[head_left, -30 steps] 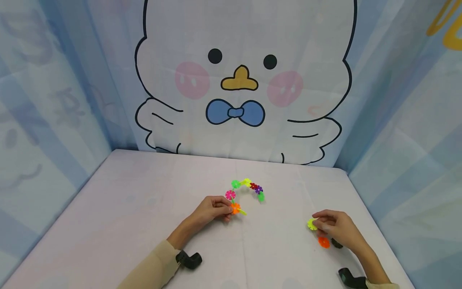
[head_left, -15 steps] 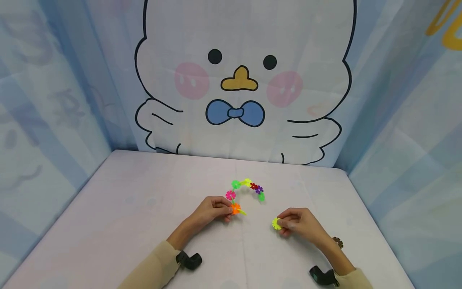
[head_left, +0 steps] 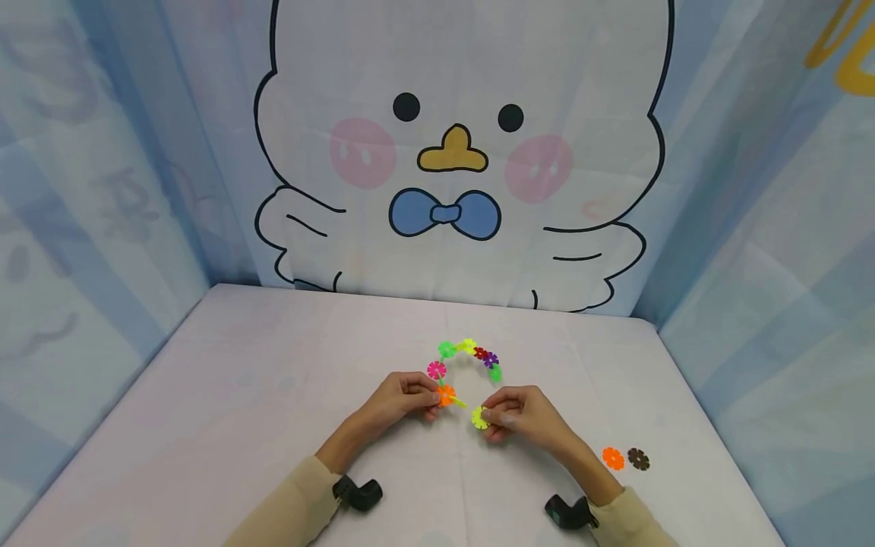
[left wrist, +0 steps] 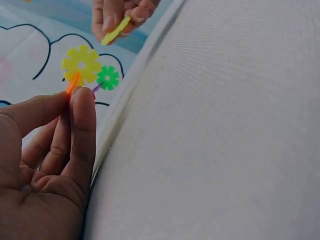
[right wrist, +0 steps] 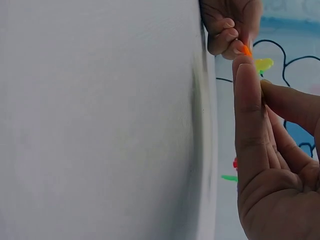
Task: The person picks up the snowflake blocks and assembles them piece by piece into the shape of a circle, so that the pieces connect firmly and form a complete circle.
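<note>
My left hand (head_left: 405, 395) pinches an orange snowflake disc (head_left: 446, 395) between thumb and forefinger. That disc is one end part of a curved chain of interlocked snowflake discs in pink, green, yellow, red and purple. A yellow disc (left wrist: 81, 65), seen edge-on in the head view, juts from the orange one towards the right. A loose yellow snowflake disc (head_left: 480, 418) is pinched in my right hand (head_left: 522, 416), a small gap away from the chain's yellow end. The chain's other end is a green disc (head_left: 495, 373), lying beyond my right hand.
On the white-covered table (head_left: 273, 365), an orange disc (head_left: 613, 458) and a dark brown disc (head_left: 639, 459) lie flat beside my right forearm. A printed cloth (head_left: 451, 258) with a cartoon bird hangs behind the table's far edge.
My right hand has carried the loose yellow disc leftward from beside the orange and brown discs to near the chain. My left hand and the chain have stayed in place.
</note>
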Demonstrator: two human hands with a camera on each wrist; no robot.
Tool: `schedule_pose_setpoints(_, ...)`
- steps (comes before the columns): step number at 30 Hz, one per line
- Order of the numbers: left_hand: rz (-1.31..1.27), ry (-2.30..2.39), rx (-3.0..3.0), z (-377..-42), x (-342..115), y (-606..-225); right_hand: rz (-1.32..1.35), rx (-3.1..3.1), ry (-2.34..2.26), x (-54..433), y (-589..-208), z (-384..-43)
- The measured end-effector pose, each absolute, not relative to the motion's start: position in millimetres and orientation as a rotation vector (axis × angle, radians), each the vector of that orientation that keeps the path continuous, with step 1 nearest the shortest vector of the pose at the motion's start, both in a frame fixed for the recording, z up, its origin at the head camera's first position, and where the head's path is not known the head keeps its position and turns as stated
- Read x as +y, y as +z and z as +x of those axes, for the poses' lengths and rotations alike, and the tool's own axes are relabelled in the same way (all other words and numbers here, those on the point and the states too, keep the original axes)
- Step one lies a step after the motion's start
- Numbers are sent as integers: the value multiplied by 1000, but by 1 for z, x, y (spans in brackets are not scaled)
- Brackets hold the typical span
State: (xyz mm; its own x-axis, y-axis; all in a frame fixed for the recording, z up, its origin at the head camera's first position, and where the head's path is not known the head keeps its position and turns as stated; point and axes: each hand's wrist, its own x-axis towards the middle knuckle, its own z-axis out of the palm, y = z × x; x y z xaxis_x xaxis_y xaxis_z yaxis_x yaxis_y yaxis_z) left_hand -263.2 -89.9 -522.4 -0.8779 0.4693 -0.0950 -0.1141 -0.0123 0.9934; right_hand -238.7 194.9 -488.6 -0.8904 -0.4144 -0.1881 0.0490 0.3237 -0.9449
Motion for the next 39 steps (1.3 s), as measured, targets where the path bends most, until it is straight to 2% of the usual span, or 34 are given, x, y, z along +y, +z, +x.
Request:
schedule_pose_setpoints(14,380,1948,1865,-264,-90,-524,-397,2194,-1605,182,-489,-243)
schedule_pose_setpoints(39,448,1914,1912,-264,-90,-524,-366,2174,-1588,173,-486,-242)
